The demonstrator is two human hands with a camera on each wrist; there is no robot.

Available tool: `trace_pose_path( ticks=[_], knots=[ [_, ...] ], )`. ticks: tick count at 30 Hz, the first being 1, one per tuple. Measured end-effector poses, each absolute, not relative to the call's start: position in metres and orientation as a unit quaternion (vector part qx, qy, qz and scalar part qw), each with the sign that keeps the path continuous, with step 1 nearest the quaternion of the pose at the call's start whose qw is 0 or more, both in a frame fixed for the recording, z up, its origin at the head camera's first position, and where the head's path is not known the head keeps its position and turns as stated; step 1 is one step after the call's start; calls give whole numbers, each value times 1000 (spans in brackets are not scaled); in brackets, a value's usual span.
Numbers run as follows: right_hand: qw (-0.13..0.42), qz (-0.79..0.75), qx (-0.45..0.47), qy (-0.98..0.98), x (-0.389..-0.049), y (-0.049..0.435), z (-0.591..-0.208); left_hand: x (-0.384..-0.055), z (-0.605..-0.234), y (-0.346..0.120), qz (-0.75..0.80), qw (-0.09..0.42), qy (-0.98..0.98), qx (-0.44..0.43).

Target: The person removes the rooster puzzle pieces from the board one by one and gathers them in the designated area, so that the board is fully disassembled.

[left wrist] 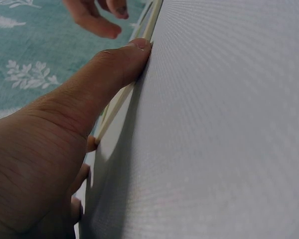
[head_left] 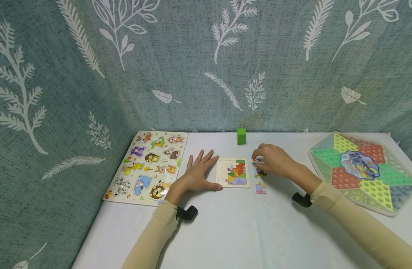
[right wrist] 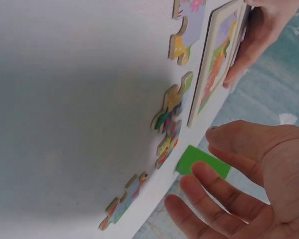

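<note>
A small wooden jigsaw tray (head_left: pixel 222 170), partly filled with pieces, lies on the white table. My left hand (head_left: pixel 196 175) is at its left side, fingers spread; in the left wrist view the thumb (left wrist: pixel 114 67) touches the tray's edge. Loose jigsaw pieces (head_left: pixel 261 188) lie in a column to the right of the tray. Over the upper ones is my right hand (head_left: pixel 274 160), which partly hides them in the head view. In the right wrist view its fingers are loosely bent with nothing between them, and the loose pieces (right wrist: pixel 122 201) lie apart from the fingertips.
A green block (head_left: pixel 241 136) stands behind the tray, close to the curtain (head_left: pixel 192 67). To the left lies a board of animal pictures (head_left: pixel 145 168). A hexagonal game board (head_left: pixel 360 172) with coloured, holed sections is at the right.
</note>
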State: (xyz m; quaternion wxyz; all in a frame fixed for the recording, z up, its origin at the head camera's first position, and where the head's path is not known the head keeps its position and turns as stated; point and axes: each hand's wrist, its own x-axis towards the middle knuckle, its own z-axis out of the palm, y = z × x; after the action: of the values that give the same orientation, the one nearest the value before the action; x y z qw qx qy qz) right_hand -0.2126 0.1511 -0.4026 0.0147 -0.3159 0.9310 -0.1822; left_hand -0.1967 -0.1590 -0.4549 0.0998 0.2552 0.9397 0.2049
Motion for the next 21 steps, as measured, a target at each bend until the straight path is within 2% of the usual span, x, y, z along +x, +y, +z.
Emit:
trace_pose_path(
  ticks=[21],
  knots=[
    [55, -199, -336, 919, -210, 113, -398, -198, -456, -159, 202, 102, 941, 253]
  ],
)
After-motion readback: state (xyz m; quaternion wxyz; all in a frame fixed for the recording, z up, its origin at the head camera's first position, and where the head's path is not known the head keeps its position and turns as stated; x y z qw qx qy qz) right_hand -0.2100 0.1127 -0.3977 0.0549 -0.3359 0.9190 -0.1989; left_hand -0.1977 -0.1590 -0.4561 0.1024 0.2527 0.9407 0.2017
